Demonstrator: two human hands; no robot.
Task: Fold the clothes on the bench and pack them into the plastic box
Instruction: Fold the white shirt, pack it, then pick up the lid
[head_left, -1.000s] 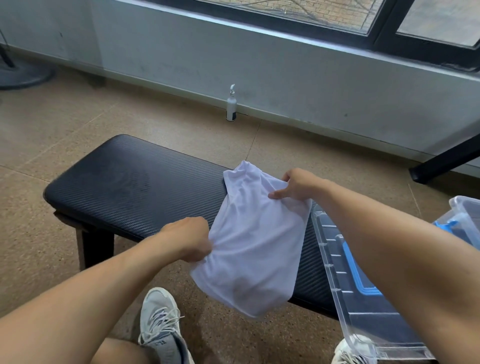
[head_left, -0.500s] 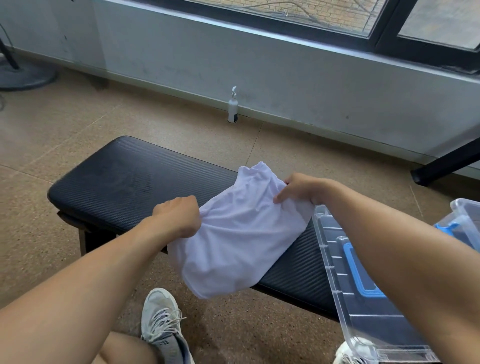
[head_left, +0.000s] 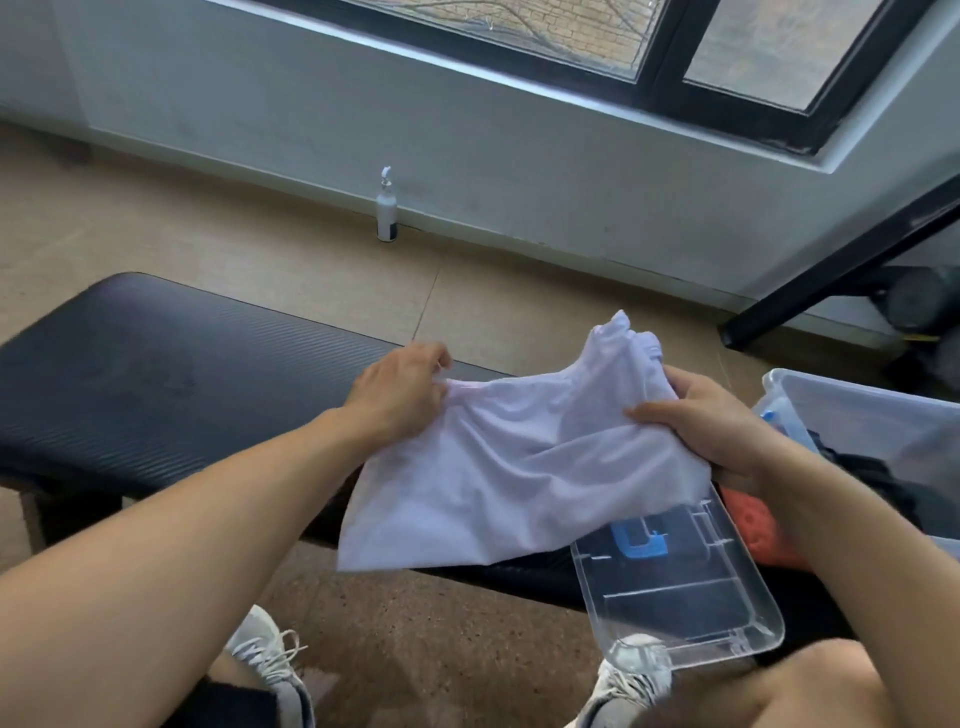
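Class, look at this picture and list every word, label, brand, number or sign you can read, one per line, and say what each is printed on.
There is no text that can be read anywhere in this picture.
The pump bottle by the wall has a dark band at its base, but any print there is too small and blurred to read.
The white garment, clear lid, plastic box and bench show no markings.
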